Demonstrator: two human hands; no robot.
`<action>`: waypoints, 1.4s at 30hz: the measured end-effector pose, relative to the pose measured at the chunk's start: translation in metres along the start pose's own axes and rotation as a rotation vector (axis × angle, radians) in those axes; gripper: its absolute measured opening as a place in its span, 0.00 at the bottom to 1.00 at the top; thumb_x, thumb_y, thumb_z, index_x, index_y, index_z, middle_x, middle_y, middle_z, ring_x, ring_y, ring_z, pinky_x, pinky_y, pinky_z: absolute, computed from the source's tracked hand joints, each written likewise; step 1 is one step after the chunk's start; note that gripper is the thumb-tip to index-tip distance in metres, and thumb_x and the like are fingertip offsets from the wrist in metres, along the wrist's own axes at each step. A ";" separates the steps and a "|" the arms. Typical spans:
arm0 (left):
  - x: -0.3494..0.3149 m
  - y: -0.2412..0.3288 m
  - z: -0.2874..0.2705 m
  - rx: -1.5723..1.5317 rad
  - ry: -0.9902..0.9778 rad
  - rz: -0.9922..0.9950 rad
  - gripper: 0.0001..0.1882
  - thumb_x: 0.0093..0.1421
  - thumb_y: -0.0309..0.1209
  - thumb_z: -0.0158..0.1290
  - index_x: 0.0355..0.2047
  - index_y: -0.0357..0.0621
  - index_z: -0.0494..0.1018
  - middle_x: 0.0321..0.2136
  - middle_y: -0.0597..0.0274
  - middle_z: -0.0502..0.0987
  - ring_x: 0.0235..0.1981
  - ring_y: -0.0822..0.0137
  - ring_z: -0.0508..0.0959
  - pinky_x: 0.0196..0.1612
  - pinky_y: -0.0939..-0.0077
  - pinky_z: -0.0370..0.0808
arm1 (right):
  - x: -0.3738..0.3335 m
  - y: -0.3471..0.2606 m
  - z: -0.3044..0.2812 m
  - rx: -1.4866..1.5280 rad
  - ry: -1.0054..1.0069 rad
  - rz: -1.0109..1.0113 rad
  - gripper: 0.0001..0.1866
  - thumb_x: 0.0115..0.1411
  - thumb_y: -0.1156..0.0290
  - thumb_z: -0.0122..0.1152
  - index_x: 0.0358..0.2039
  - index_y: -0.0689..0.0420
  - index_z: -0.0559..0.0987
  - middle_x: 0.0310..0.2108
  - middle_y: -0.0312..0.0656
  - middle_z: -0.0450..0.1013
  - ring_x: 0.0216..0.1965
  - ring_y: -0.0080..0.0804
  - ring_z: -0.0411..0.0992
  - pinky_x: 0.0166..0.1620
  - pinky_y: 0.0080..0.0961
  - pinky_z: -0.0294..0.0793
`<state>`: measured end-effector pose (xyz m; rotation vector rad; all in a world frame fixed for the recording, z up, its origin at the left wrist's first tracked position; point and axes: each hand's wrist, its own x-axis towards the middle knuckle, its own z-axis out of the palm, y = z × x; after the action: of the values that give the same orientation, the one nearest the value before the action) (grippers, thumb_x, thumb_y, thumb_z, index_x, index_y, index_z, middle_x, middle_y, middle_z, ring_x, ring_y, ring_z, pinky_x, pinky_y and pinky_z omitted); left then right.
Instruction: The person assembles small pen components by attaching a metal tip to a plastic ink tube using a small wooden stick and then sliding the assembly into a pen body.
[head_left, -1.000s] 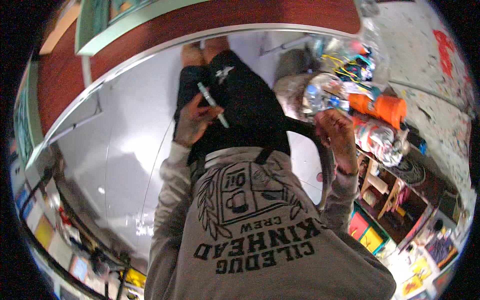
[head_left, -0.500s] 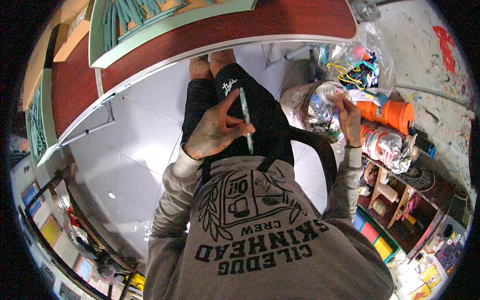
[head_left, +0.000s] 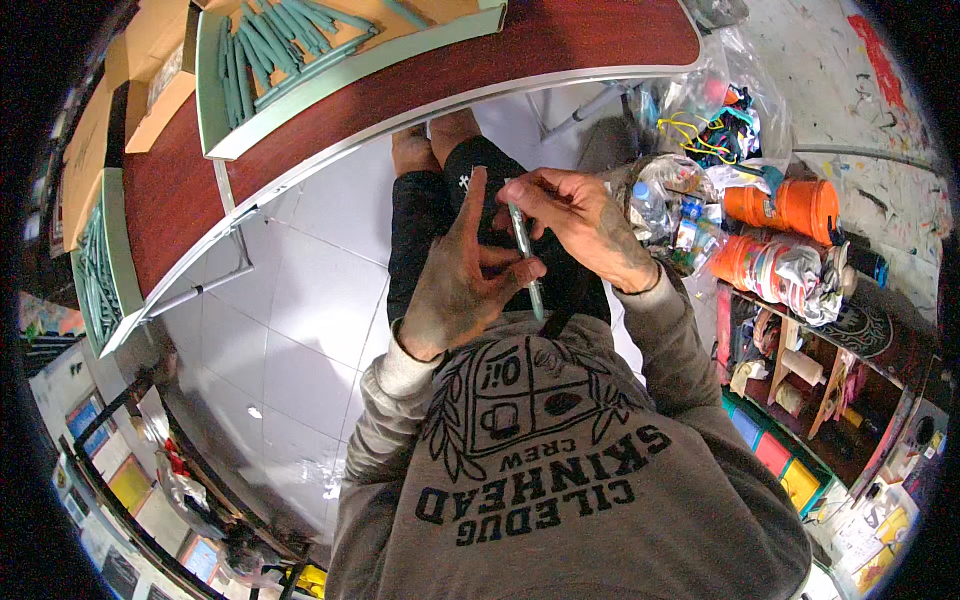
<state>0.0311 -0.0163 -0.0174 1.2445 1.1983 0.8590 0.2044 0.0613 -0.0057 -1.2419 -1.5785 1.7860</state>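
A slim grey-green stick (head_left: 522, 238), shaped like a pen or a tight paper roll, hangs at a slant above my lap. My left hand (head_left: 462, 280) grips it with the thumb and bent fingers, the index finger stretched away from me. At its far end, the thumb and fingertips of my right hand (head_left: 585, 220) pinch it. The lower end points toward my sweatshirt (head_left: 560, 430). Several similar green sticks lie in a pale green tray (head_left: 330, 105) on the table, and thin ones fill a second tray (head_left: 120, 255) farther left.
The red-brown table (head_left: 560, 60) curves across in front of me, with cardboard boxes (head_left: 165, 80) at its left. To my right stand clear bags of waste (head_left: 745, 130), an orange bucket (head_left: 790, 210) lying sideways and a shelf (head_left: 800, 370). White tiles (head_left: 270, 350) cover the floor.
My right hand has come in from beside the waste bag and now pinches the stick's far end. My left hand still holds the stick. The whole view has shifted slightly.
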 end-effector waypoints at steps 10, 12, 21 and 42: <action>-0.005 0.007 0.014 -0.213 -0.001 -0.072 0.57 0.57 0.36 0.65 0.69 0.30 0.33 0.31 0.49 0.84 0.40 0.69 0.83 0.45 0.77 0.75 | -0.008 -0.001 0.000 0.255 0.007 0.055 0.15 0.68 0.63 0.57 0.39 0.64 0.81 0.27 0.37 0.76 0.30 0.20 0.73 0.34 0.19 0.75; -0.007 0.013 0.015 -0.278 -0.040 -0.102 0.55 0.57 0.31 0.64 0.70 0.34 0.33 0.40 0.51 0.80 0.42 0.68 0.82 0.46 0.75 0.76 | -0.010 0.003 -0.001 0.279 0.038 0.042 0.15 0.68 0.63 0.57 0.38 0.64 0.82 0.27 0.37 0.76 0.29 0.21 0.73 0.31 0.19 0.75; -0.012 0.009 0.028 -0.404 -0.166 -0.045 0.53 0.61 0.29 0.60 0.71 0.38 0.30 0.46 0.56 0.80 0.46 0.73 0.79 0.52 0.79 0.69 | -0.016 -0.010 -0.012 0.288 0.184 0.012 0.17 0.66 0.62 0.59 0.39 0.66 0.82 0.28 0.41 0.76 0.30 0.26 0.75 0.31 0.24 0.80; -0.007 0.030 0.038 -0.424 -0.112 -0.005 0.16 0.68 0.35 0.52 0.46 0.33 0.77 0.30 0.62 0.80 0.30 0.76 0.78 0.37 0.81 0.76 | -0.028 -0.035 -0.024 0.309 0.225 -0.244 0.15 0.65 0.68 0.60 0.49 0.64 0.76 0.33 0.41 0.77 0.28 0.24 0.75 0.31 0.26 0.80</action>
<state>0.0700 -0.0262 0.0103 0.9297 0.8717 0.9675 0.2303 0.0597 0.0384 -1.0162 -1.2168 1.5990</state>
